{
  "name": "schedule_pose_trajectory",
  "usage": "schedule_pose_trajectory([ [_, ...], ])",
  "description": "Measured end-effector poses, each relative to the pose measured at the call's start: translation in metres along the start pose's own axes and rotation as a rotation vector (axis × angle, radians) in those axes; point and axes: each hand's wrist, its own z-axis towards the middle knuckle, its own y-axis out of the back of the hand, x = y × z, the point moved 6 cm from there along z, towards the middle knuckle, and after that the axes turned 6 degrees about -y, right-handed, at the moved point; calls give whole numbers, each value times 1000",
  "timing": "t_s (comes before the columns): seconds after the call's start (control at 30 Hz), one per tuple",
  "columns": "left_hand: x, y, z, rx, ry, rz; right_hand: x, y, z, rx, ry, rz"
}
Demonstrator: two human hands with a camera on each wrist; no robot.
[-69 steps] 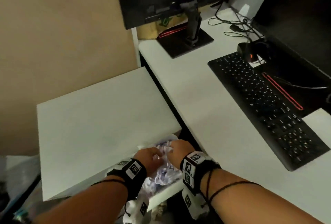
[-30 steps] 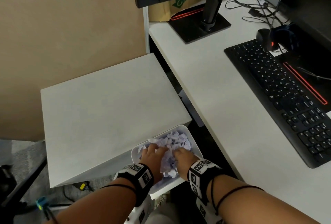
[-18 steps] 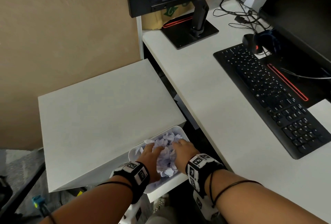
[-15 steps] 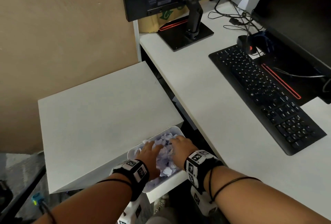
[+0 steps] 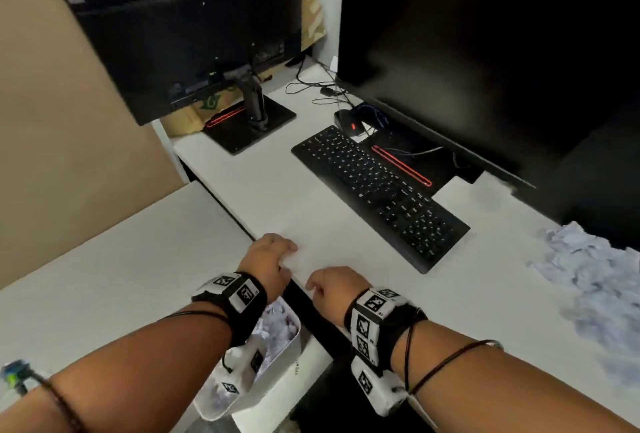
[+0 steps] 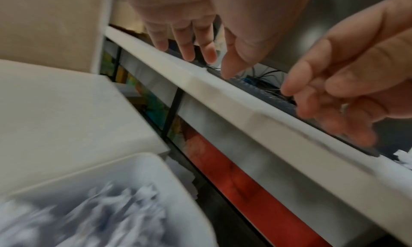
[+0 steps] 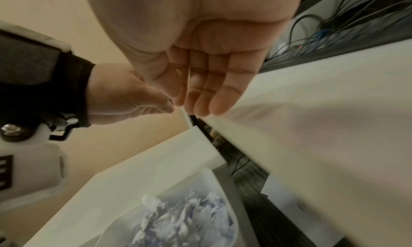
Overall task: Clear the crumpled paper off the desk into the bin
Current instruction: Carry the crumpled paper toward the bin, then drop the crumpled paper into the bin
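A heap of crumpled white paper lies on the white desk at the far right, past the keyboard. The white bin stands on the floor below the desk's front edge, with crumpled paper inside it. My left hand hovers over the desk's edge, its fingers relaxed and holding nothing. Just to its right, my right hand is also empty, its fingers loosely curled. Both hands are above the bin and well left of the heap.
A black keyboard lies between my hands and the heap. Two dark monitors stand at the back with cables between them. A lower white cabinet top sits left of the desk, against a beige wall.
Both hands have come up out of the bin, leaving the paper in it, and now hover empty at the desk's edge. The head view has lifted toward the desk.
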Motion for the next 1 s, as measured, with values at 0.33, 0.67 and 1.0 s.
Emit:
schedule_pose_trajectory([
  [0.33,-247,-103,59,238,-376,127,-254,86,-134,-142,-574,65],
  [0.67,-452,-225,44,364,-700,110,-453,104,-298,-379,-1006,217],
  [1.0,-569,-294,58,397,-765,108,-514,72,-296,-244,-904,292],
])
